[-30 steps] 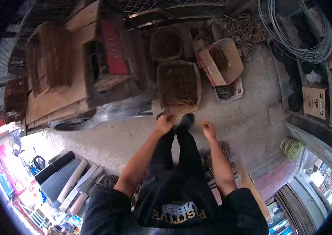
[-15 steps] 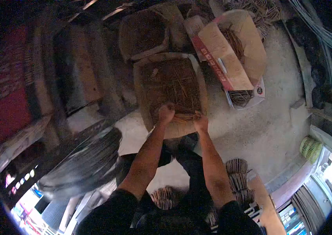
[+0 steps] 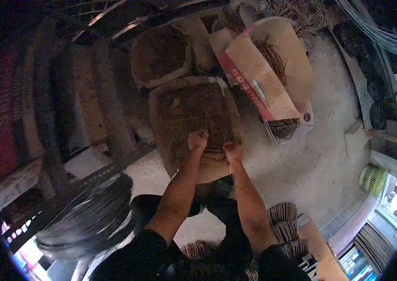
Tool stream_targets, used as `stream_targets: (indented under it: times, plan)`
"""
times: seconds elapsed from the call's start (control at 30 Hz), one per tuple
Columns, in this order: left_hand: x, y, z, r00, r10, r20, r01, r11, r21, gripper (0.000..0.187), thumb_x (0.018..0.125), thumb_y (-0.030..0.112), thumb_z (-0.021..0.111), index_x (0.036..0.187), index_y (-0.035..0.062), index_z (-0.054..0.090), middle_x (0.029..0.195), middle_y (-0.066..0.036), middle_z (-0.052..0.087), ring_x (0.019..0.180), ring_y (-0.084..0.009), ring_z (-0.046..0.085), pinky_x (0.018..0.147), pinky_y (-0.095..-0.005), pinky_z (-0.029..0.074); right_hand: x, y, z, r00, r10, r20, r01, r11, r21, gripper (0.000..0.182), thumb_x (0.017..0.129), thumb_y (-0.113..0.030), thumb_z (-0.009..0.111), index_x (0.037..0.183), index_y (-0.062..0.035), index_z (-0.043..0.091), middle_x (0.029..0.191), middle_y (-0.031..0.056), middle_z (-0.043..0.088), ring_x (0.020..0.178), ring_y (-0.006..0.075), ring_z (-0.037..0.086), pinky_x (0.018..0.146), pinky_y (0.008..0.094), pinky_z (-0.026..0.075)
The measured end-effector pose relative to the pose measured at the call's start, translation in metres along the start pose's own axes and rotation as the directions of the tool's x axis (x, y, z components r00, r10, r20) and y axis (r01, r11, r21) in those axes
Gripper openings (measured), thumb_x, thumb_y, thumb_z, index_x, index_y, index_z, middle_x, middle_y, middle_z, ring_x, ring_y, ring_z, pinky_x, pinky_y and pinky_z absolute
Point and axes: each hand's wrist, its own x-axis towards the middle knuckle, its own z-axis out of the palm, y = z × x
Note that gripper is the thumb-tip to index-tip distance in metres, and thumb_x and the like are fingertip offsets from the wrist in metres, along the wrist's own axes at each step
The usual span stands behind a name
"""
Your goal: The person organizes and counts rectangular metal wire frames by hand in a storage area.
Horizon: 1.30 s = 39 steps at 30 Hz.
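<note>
In front of me stands an open cardboard box (image 3: 157, 122) with many thin brown rods (image 3: 213, 122) lying loose inside. My left hand (image 3: 198, 139) is closed over the rods near the middle of the box; what its fingers hold is too dark to make out. At the box's near right side, my right hand (image 3: 232, 152) is closed at the end of a small bundle of rods (image 3: 212, 158). This bundle lies crosswise between my hands and the near wall of the box.
A second dark box (image 3: 161, 51) is behind. To the right, a tilted red-and-tan carton (image 3: 266, 79) holds more rods. Bundled rods (image 3: 285, 225) lie by my right arm, a dark wire coil (image 3: 88, 220) at left. A yellow-green basket (image 3: 372, 179) sits far right.
My view has shifted, so the boxes appear lower and further left. My hands have moved slightly closer together over the box and both remain closed.
</note>
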Motion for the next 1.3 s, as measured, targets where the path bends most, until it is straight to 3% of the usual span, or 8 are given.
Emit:
stream_targets:
  times: [0.03,0.13,0.2,0.37,0.53,0.67,0.97,1.3]
  plan:
    - [-0.027,0.022,0.036,0.922,0.096,-0.374,0.071,0.91,0.409,0.034,0.098,0.024,0.071,0.119,-0.0026,0.074,0.092,-0.014,0.077,0.082,-0.0194,0.069,0.07,-0.0361,0.055,-0.011,-0.008,0.001,0.998,0.046,0.051,-0.063,0.906,0.419,0.013,0.094,-0.008,0.073,0.106,-0.0024,0.074,0.098,0.0069,0.074,0.084,0.0224,0.068,0.078,0.036,0.057]
    - [-0.138,0.089,0.159,0.653,0.577,0.491,-0.624,0.777,-0.083,0.034,0.094,0.029,0.078,0.11,-0.0005,0.079,0.099,-0.015,0.079,0.087,-0.0208,0.073,0.078,-0.0361,0.057,-0.073,-0.146,0.083,0.958,0.208,-0.196,-0.262,0.914,-0.31,0.019,0.096,-0.009,0.074,0.114,-0.0033,0.07,0.103,0.0042,0.071,0.081,0.0166,0.065,0.071,0.0331,0.053]
    - [-0.225,0.14,0.248,0.948,0.312,0.066,-0.145,0.236,0.961,0.034,0.095,0.032,0.077,0.113,0.0039,0.08,0.103,-0.013,0.08,0.096,-0.0198,0.075,0.085,-0.035,0.056,-0.118,-0.211,0.123,0.962,0.146,-0.232,-0.23,0.891,-0.392,0.024,0.097,-0.01,0.074,0.119,-0.0039,0.067,0.106,0.0024,0.069,0.079,0.0127,0.063,0.067,0.0313,0.051]
    - [-0.377,0.2,0.346,0.911,0.324,0.257,-0.333,0.206,0.92,0.034,0.096,0.03,0.077,0.121,0.0068,0.077,0.102,-0.013,0.08,0.096,-0.019,0.075,0.085,-0.0362,0.056,-0.199,-0.291,0.165,0.982,-0.113,-0.152,0.007,0.823,-0.568,0.01,0.105,-0.016,0.066,0.114,-0.0114,0.068,0.097,-0.0024,0.066,0.066,0.0054,0.051,0.056,0.0251,0.041]
    - [-0.524,0.276,0.438,0.983,0.089,0.159,-0.18,0.336,0.925,0.031,0.096,0.025,0.077,0.12,0.0052,0.077,0.101,-0.016,0.08,0.088,-0.0212,0.073,0.084,-0.0361,0.056,-0.282,-0.418,0.243,0.999,0.024,-0.031,-0.034,0.916,-0.399,0.006,0.104,-0.011,0.064,0.11,-0.011,0.066,0.094,-0.0039,0.064,0.068,0.0049,0.053,0.057,0.0244,0.041]
    - [-0.614,0.334,0.488,0.87,0.286,0.402,-0.473,0.252,0.844,0.028,0.094,0.021,0.079,0.118,0.0055,0.078,0.101,-0.015,0.08,0.088,-0.0221,0.072,0.083,-0.0356,0.056,-0.345,-0.542,0.325,0.991,0.092,0.098,-0.05,0.93,-0.363,0.017,0.103,-0.015,0.067,0.118,-0.0068,0.068,0.102,0.0017,0.071,0.095,0.0108,0.065,0.081,0.027,0.05]
    - [-0.755,0.459,0.504,0.511,0.453,0.731,-0.592,-0.431,0.681,0.028,0.08,0.007,0.077,0.106,0.0167,0.081,0.115,0.0,0.078,0.096,-0.0234,0.062,0.089,-0.0381,0.046,-0.402,-0.643,0.458,0.656,0.291,0.697,-0.416,0.91,0.011,0.046,0.109,-0.029,0.056,0.145,-0.0007,0.058,0.126,0.0099,0.071,0.094,0.0148,0.066,0.075,0.0298,0.052]
    - [-0.843,0.603,0.408,0.137,0.397,0.907,-0.254,-0.871,0.42,0.037,0.073,0.011,0.076,0.105,0.0284,0.082,0.131,0.012,0.073,0.098,-0.0194,0.053,0.09,-0.0372,0.042,-0.492,-0.601,0.636,0.656,0.151,0.739,0.09,0.957,-0.275,0.035,0.097,-0.008,0.073,0.132,-0.0022,0.069,0.109,0.0062,0.075,0.084,0.0063,0.061,0.071,0.022,0.047]
